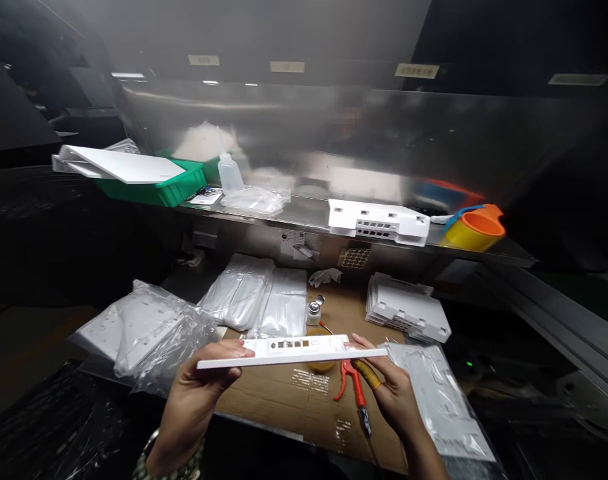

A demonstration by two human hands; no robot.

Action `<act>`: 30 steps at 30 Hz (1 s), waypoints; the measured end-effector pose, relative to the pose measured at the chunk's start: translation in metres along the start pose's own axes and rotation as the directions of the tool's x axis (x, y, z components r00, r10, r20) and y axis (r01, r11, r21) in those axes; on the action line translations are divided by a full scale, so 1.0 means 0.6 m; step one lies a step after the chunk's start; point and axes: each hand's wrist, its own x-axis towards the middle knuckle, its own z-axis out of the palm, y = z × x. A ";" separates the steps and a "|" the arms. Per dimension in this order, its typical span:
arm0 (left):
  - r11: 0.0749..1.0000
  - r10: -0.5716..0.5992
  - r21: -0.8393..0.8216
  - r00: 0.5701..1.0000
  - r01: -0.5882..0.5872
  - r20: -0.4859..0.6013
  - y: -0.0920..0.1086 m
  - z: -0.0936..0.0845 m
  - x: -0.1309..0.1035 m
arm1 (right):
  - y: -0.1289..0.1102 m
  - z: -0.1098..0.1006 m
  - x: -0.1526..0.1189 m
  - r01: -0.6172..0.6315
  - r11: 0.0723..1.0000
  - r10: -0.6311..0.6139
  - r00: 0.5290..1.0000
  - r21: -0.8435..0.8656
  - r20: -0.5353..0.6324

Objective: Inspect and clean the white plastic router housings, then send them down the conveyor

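Note:
A white plastic housing panel (294, 359) is held up edge-on above the cardboard-covered bench, its row of port cutouts facing away at the back edge. My left hand (204, 373) grips its left end, thumb on top and fingers underneath. At the opposite end, my right hand (384, 377) is closed round the panel, with yellow tape on one finger. Below the right end lies a red air blow gun (354, 387) with its hose trailing toward me. Behind the panel a roll of amber tape (321, 366) is partly hidden.
Bagged white panels lie left (144, 327) and right (444, 400). Plastic bags (279, 303), a small dispenser bottle (314, 310) and stacked panels (409, 307) sit behind. The shelf above carries a green bin (174, 190), a squeeze bottle (230, 175), a white housing (379, 221) and a yellow-orange tape roll (471, 233).

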 end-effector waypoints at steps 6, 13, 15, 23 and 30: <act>1.000 -0.012 0.005 0.999 0.012 0.042 0.003 0.001 -0.009 | 0.012 0.003 -0.009 -0.002 1.000 0.003 1.000 -0.030 0.026; 0.993 -0.016 0.116 0.998 0.024 -0.064 0.004 -0.015 -0.016 | 0.077 0.047 0.021 -0.091 0.871 0.236 0.939 -0.483 0.249; 0.979 -0.055 0.186 0.982 0.089 -0.180 -0.001 -0.027 -0.022 | 0.109 0.092 0.046 -0.151 0.778 0.376 0.889 -0.609 0.261; 0.940 -0.298 -0.022 0.793 0.339 -0.531 -0.018 -0.078 -0.049 | 0.190 0.227 0.069 -0.131 0.600 0.553 0.781 -0.789 0.290; 0.728 -0.682 -0.551 0.514 0.409 -0.520 -0.052 -0.114 -0.061 | 0.176 0.174 0.101 -0.053 0.610 0.412 0.873 -0.791 0.260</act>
